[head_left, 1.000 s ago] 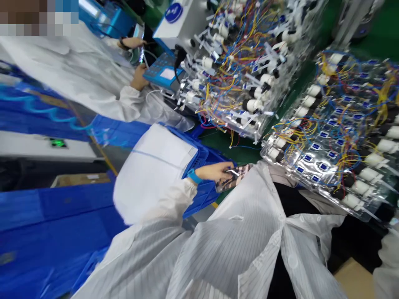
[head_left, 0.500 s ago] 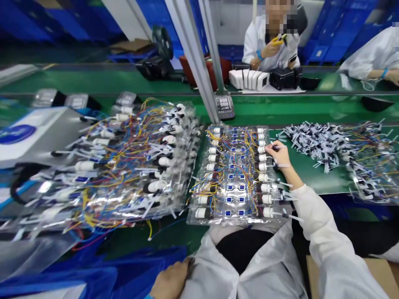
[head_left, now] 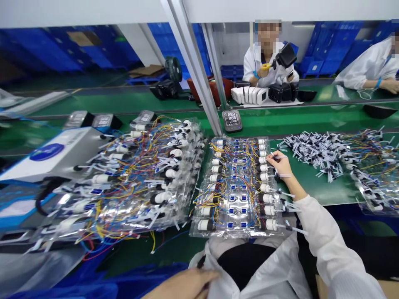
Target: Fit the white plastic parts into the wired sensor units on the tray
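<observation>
My right hand [head_left: 280,163] rests over the right column of a clear plastic tray [head_left: 199,232] of white cylindrical parts with colored wires. Its fingertips pinch a thin white lead beside one cylinder [head_left: 262,160]. My left hand [head_left: 183,284] is low at the bottom edge, fingers extended, next to the front of my white coat [head_left: 249,265], with nothing visible in it. A larger wired bundle in clear plastic [head_left: 124,187] lies to the left of the tray. To the right lies a heap of small black-and-white connectors [head_left: 318,153].
The green workbench [head_left: 314,191] holds a white unit with a blue logo [head_left: 59,153] and a digital meter [head_left: 232,120]. A metal upright [head_left: 193,66] rises behind the tray. Across the bench, a co-worker [head_left: 268,62] holds a yellow-and-black item. Blue crates stand behind.
The view has swung from a tilted side angle to the bench ahead. My left hand has dropped from a blue crate, where it held a shiny dark packet, to my coat front.
</observation>
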Demonstrator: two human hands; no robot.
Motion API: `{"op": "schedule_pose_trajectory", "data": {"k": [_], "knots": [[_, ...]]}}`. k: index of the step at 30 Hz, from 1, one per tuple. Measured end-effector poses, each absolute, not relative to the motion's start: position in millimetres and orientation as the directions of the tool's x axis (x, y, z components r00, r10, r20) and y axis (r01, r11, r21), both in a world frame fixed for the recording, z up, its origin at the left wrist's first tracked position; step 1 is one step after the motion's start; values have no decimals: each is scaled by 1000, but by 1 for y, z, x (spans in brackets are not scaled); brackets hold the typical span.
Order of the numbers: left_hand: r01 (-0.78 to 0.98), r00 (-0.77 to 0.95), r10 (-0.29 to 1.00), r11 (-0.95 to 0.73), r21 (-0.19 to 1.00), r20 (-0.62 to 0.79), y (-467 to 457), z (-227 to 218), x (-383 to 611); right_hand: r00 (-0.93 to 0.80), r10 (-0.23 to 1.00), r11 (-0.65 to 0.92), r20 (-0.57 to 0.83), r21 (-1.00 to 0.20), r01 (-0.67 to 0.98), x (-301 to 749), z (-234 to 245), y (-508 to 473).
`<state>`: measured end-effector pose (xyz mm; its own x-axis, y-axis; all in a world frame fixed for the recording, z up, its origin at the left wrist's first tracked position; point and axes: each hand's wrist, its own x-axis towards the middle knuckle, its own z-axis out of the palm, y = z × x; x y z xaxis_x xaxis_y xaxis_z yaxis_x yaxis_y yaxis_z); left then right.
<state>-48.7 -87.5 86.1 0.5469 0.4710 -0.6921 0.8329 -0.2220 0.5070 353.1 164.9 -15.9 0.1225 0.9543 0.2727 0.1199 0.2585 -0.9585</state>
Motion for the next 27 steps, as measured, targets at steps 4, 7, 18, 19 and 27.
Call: {"op": "schedule_pose_trajectory", "data": {"k": [4,7,18,19,27], "knots": [[671,733,493,-409,618,-469,-51,174,14,118,951,269,286,-952,145,354,-20,166],[635,739,635,-545,546,-225,-5,200,73,130,947,272,295,-948,167,354,-22,166],[670,740,622,-717,192,-257,205,155,199,216,926,284,309,-949,139,354,-12,166],[630,774,583,-748,209,-246,213,147,198,230,924,282,305,-951,130,354,-12,166],[407,912,399,-859,311,-93,234,97,153,266,929,264,258,-964,13,347,-10,162]]}}
